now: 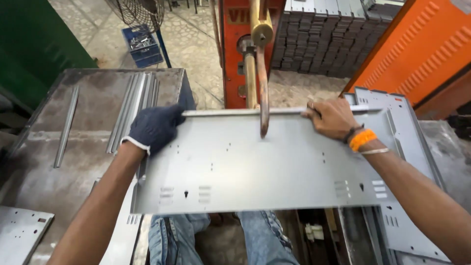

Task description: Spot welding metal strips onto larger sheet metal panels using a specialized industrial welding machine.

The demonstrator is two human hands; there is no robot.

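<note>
A grey sheet-metal panel (260, 167) with punched slots and small holes lies flat in front of me, over my knees. My left hand (154, 127), in a dark knitted glove, grips its far left corner. My right hand (333, 118), bare, with an orange band and a bangle at the wrist, holds the far right edge, where a thin metal strip (225, 112) lies along the panel's rim. The copper electrode arm (263, 93) of a spot welder comes down onto the panel near that far edge, between my hands.
A steel table (59, 162) at left carries several long metal strips (135, 108). More punched panels (407, 147) are stacked at right. The red welder body (235, 49), stacked dark parts (324, 39), an orange cabinet (422, 49), a blue crate (142, 46) and a fan stand behind.
</note>
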